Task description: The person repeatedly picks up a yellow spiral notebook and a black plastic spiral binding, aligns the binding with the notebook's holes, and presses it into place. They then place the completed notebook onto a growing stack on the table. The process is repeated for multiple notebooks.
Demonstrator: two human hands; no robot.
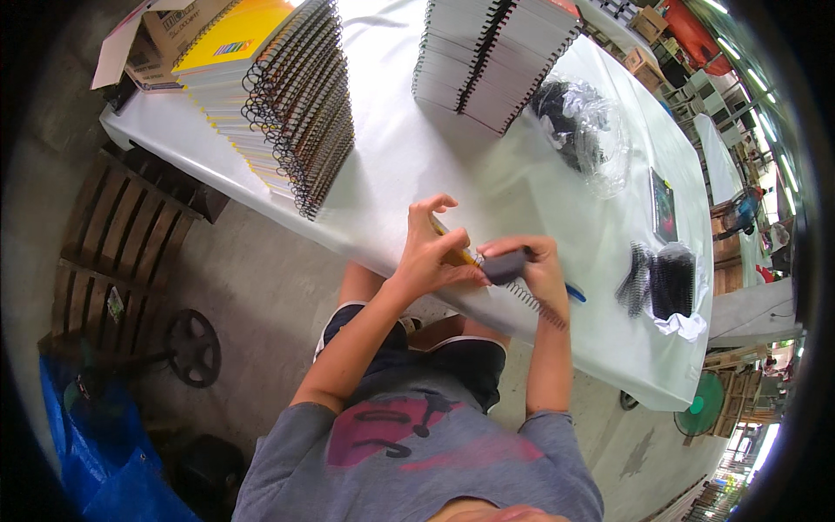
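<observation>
Over the table's near edge, my left hand (428, 252) grips a thin item with a yellow edge (458, 247), seen nearly edge-on; it looks like a notebook. Its index finger is raised and curled. My right hand (544, 265) closes round a dark grey rounded block (505, 266), blurred, held against the end of the yellow-edged item. From there a dark spiral binding coil (531, 303) trails across my right wrist. Just right of that wrist lies a blue pen-like tool (575, 293), partly hidden.
A tall stack of yellow-covered spiral notebooks (261, 104) stands at the left, by a cardboard box (161, 52). White-paged spiral stacks (487, 65) are at the back. Rightward lie plastic-wrapped black coils (574, 122), loose coils (665, 283) and a dark flat item (663, 205).
</observation>
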